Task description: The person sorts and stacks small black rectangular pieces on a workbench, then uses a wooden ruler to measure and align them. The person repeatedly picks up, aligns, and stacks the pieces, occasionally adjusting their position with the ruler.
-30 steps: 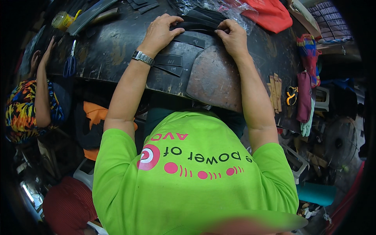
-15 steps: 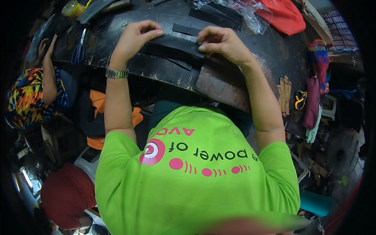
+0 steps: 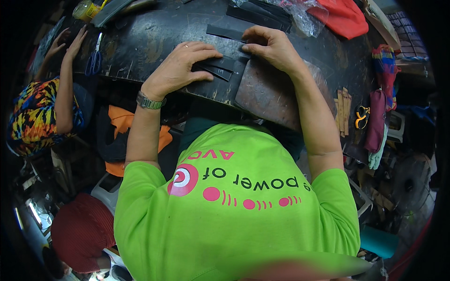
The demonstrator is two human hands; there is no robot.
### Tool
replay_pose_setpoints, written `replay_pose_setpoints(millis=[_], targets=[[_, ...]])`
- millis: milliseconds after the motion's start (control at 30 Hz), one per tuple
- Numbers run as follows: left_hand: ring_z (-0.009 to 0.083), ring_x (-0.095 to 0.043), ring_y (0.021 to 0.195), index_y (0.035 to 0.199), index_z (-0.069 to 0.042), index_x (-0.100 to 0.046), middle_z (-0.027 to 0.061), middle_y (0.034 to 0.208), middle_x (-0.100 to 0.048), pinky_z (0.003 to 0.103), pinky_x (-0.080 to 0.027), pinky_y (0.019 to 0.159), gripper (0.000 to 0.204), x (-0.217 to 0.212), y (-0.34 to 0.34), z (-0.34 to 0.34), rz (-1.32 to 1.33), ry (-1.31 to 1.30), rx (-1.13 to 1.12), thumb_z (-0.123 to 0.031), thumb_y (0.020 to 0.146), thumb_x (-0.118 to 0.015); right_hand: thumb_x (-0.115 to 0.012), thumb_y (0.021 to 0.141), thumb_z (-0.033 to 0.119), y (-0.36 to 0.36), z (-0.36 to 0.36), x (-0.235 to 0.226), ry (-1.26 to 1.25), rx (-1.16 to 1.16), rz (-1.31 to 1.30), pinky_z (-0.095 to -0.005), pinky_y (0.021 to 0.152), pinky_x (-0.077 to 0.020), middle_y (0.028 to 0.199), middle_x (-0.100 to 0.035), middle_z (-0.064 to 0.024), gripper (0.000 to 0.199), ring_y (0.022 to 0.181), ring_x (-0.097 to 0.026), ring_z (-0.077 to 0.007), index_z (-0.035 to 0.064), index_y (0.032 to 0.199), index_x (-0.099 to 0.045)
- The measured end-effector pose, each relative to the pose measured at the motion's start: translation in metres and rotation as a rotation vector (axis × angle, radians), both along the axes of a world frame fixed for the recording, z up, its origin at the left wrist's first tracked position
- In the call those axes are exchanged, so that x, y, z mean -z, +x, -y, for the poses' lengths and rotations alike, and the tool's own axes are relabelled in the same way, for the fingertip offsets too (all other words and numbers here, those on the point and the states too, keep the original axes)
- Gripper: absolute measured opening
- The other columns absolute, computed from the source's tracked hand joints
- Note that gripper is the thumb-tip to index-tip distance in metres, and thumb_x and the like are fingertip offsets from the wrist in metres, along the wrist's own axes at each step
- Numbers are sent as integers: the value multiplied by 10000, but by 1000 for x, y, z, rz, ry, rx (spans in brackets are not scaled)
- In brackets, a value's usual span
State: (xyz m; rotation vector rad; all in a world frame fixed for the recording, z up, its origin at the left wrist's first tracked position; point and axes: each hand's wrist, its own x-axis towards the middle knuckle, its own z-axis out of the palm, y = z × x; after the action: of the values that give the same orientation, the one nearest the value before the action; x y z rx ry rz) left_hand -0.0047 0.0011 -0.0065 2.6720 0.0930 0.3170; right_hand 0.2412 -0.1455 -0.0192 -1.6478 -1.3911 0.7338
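Near the table's front edge, my left hand [image 3: 183,68] reaches over several short black strips [image 3: 224,67], its thumb and fingers apart. The hand covers the strips' left ends; whether the fingertips press on them is hard to see. My right hand [image 3: 272,49] hovers beyond a worn brown board [image 3: 267,91], fingers bent and a gap between thumb and forefinger, with nothing visible in it. Just left of those fingertips lies another black strip [image 3: 225,32] on the dark table [image 3: 136,56].
Farther back lie stacked black strips [image 3: 258,18], clear plastic wrap [image 3: 304,18] and a red bag [image 3: 344,21]. Blue-handled scissors [image 3: 93,61] rest at the left, near a co-worker's hands [image 3: 70,44]. Wooden sticks [image 3: 343,110] and yellow-handled snips [image 3: 361,116] are at the right.
The black strip held between both hands has left their grasp. My left hand has moved right and nearer, opening over the short strips; my right hand has shifted slightly right and away.
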Motion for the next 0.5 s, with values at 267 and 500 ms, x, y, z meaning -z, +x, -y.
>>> replay_pose_setpoints(millis=[267,500], targets=[[274,-669,1084,1095,-107,-740,73,1109,-735,382,-502,987,295,18,-4,1,188,-106,-117,-214,825,-792,-759,885,112,-4,-1,-2,-32,-36,55,-293,902,-522,1039,-724,-68,283,977,-658,-146,-6,1135,-697],[261,-709,1005,1079,-81,-748,88,1071,-757,345,-529,929,266,24,-4,-3,212,-291,-177,-202,846,-789,-751,882,109,-8,0,-8,-61,-109,106,-299,892,-522,1026,-733,-91,264,960,-674,-168,-6,1116,-709]])
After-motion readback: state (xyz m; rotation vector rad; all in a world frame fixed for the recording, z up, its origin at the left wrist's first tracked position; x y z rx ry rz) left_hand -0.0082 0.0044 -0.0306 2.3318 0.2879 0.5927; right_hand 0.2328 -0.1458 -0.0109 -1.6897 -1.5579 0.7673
